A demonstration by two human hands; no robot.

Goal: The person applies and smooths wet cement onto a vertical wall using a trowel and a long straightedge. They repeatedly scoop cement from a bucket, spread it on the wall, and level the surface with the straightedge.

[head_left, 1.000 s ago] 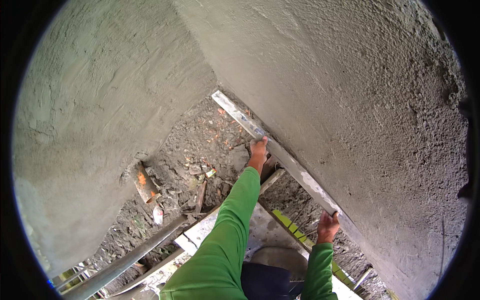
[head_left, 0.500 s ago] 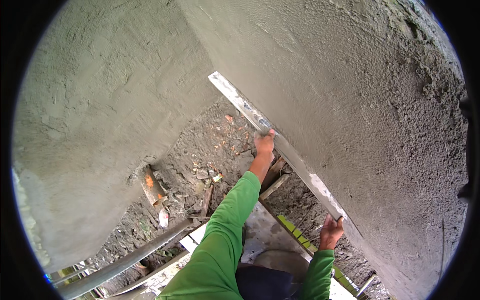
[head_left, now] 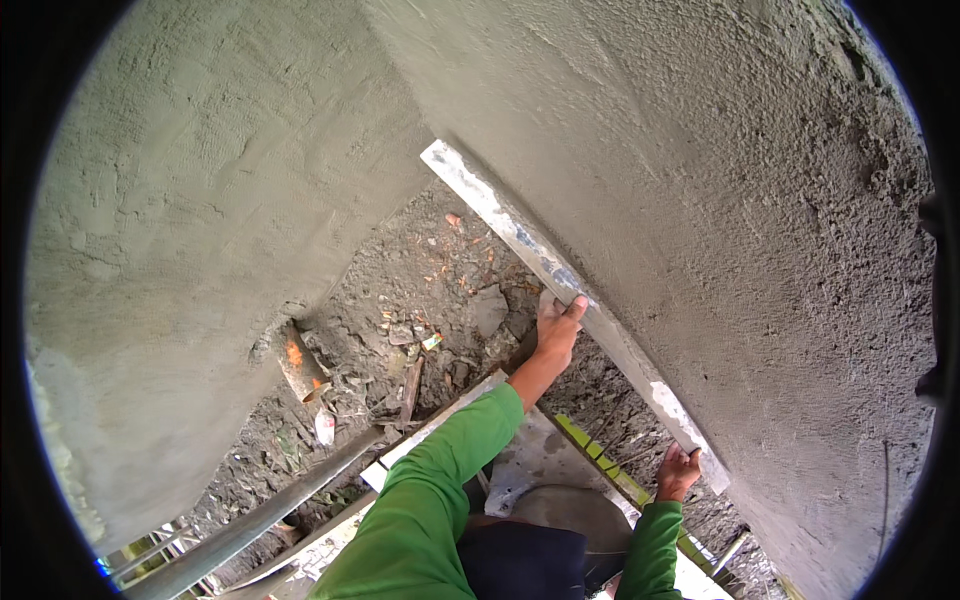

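Note:
A long, cement-smeared screed bar (head_left: 515,232) slants against the freshly plastered wall (head_left: 690,230) on the right. My left hand (head_left: 560,328) is closed around its lower edge near the middle, thumb on the outer face. Closer to the near end, my right hand (head_left: 678,474) grips the same bar, its thumb over the face. Both arms wear green sleeves. Fingers behind the bar are partly hidden. Along the bar the plaster looks smooth, and toward the far right it is rough.
Another plastered wall (head_left: 210,200) rises on the left, with a pipe stub (head_left: 301,365) sticking out low down. Rubble-strewn soil (head_left: 470,275) lies between the walls. A pole (head_left: 260,520) crosses the lower left. Below me are boards and a cement-stained sheet (head_left: 545,455).
The bar's middle has shifted toward the lower right, and more of its face shows. Both hands have moved the same way with it, still gripping.

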